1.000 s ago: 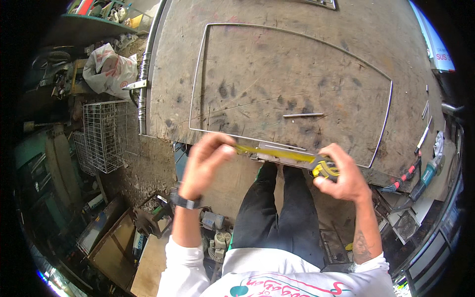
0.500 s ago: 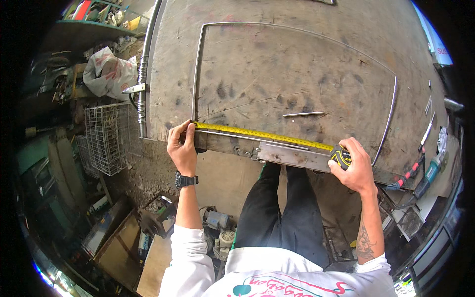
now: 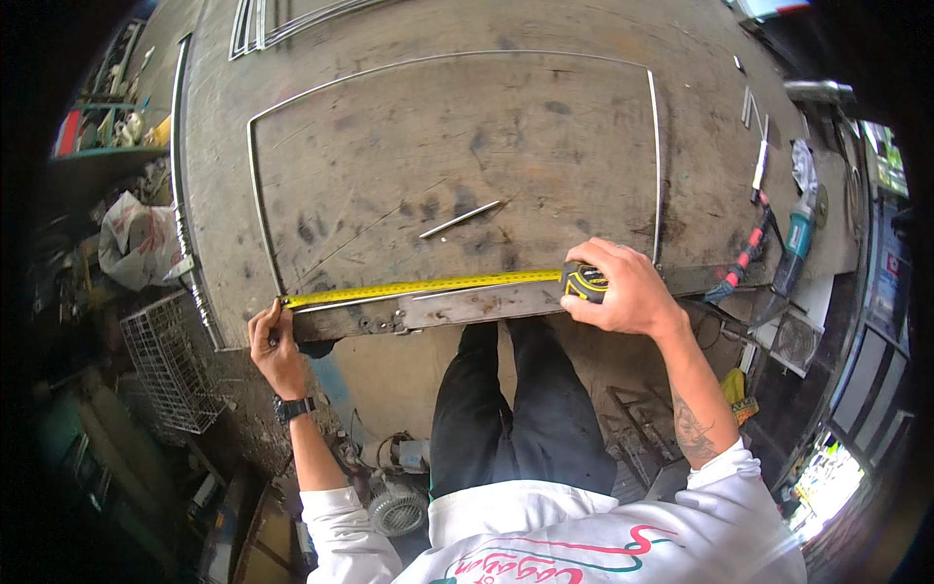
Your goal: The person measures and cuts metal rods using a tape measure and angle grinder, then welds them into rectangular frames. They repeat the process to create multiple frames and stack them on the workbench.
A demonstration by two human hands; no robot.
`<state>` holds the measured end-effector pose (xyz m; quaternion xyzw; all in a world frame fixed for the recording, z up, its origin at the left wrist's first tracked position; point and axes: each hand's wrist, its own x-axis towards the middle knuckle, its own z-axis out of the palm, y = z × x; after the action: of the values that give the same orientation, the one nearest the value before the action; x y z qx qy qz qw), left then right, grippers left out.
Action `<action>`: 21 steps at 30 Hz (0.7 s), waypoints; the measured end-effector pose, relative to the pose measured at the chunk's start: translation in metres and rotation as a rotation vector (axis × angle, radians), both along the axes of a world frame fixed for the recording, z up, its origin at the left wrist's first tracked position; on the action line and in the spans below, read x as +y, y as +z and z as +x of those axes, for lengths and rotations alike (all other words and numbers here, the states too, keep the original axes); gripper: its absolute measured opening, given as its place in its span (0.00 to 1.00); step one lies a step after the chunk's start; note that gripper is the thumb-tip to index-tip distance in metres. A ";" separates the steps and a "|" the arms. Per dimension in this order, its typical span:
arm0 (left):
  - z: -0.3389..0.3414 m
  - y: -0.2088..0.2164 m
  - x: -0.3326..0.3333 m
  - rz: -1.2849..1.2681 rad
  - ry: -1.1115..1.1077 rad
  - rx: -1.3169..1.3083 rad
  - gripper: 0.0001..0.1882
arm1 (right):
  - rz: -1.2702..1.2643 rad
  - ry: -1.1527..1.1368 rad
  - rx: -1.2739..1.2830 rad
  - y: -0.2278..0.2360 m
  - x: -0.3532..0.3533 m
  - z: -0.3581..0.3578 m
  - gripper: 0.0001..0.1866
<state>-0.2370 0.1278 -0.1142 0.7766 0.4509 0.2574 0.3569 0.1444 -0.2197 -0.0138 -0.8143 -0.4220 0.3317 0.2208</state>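
Note:
A thin metal rod frame (image 3: 656, 146) lies on the worktable (image 3: 545, 146), its near side along the front edge. Over that side runs the yellow blade (image 3: 418, 287) of a tape measure (image 3: 584, 282). My left hand (image 3: 277, 355) pinches the blade's end at the frame's near left corner. At the other end, my right hand (image 3: 630, 290) is wrapped around the black and yellow case, a little left of the near right corner. Beneath the blade, a flat metal bar (image 3: 477, 306) sits at the table's edge. A short loose rod (image 3: 459, 219) rests inside the frame.
An angle grinder (image 3: 800, 229) lies on the right, beside a red and black cable-like tool (image 3: 749, 253). More metal frames (image 3: 321, 21) lie at the far left. A wire basket (image 3: 170, 360) and a white sack (image 3: 136, 238) stand left of the table. A motor (image 3: 397, 508) is below.
The view has turned, so the table and frame appear farther left and rotated. Both hands keep hold of the tape measure, its blade still stretched along the frame's near side.

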 end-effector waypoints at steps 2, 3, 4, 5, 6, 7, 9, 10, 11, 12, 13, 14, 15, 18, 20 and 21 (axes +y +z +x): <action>-0.007 -0.002 0.002 0.014 -0.028 -0.016 0.11 | 0.014 -0.014 -0.037 0.002 -0.026 0.015 0.25; -0.008 -0.003 0.003 0.017 -0.031 -0.008 0.11 | -0.011 -0.038 -0.021 0.009 -0.041 0.027 0.25; -0.011 -0.004 0.003 0.014 -0.035 -0.003 0.11 | -0.053 -0.076 0.008 0.016 -0.058 0.040 0.24; -0.014 -0.005 0.004 0.011 -0.038 0.003 0.11 | -0.095 -0.114 0.037 0.022 -0.075 0.053 0.24; -0.018 -0.008 0.006 0.014 -0.038 0.015 0.11 | -0.104 -0.107 -0.004 0.023 -0.097 0.067 0.23; -0.017 -0.006 0.007 0.018 -0.037 0.029 0.11 | -0.108 -0.066 -0.022 0.021 -0.116 0.083 0.24; -0.013 -0.006 0.006 0.007 -0.023 0.046 0.11 | -0.129 -0.150 0.019 0.018 -0.145 0.098 0.25; -0.017 -0.008 0.009 -0.003 -0.028 0.035 0.11 | -0.187 -0.172 0.011 0.018 -0.150 0.103 0.25; -0.020 -0.010 0.012 -0.014 -0.033 0.024 0.12 | -0.180 -0.184 -0.009 0.020 -0.154 0.107 0.25; -0.022 -0.013 0.015 -0.032 -0.034 0.021 0.12 | -0.172 -0.195 -0.026 0.021 -0.156 0.110 0.25; -0.024 -0.013 0.017 -0.030 -0.029 0.047 0.12 | -0.162 -0.207 -0.043 0.019 -0.162 0.115 0.25; -0.025 -0.013 0.018 -0.028 -0.024 0.073 0.12 | -0.129 -0.196 -0.095 0.014 -0.171 0.121 0.24; -0.027 -0.013 0.019 -0.025 -0.018 0.101 0.12 | -0.144 -0.225 -0.096 0.012 -0.175 0.126 0.25; -0.039 -0.020 0.026 -0.026 -0.036 0.075 0.11 | -0.175 -0.225 -0.088 0.013 -0.183 0.134 0.25; -0.036 -0.021 0.025 -0.008 -0.076 0.056 0.11 | -0.214 -0.227 -0.101 0.014 -0.179 0.131 0.25; -0.037 -0.023 0.024 0.000 -0.076 0.055 0.12 | -0.210 -0.217 -0.140 0.013 -0.181 0.129 0.25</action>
<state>-0.2741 0.1522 -0.1368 0.8000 0.4306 0.2221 0.3538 0.2734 -0.4002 -0.0012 -0.8949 -0.3091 0.2905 0.1390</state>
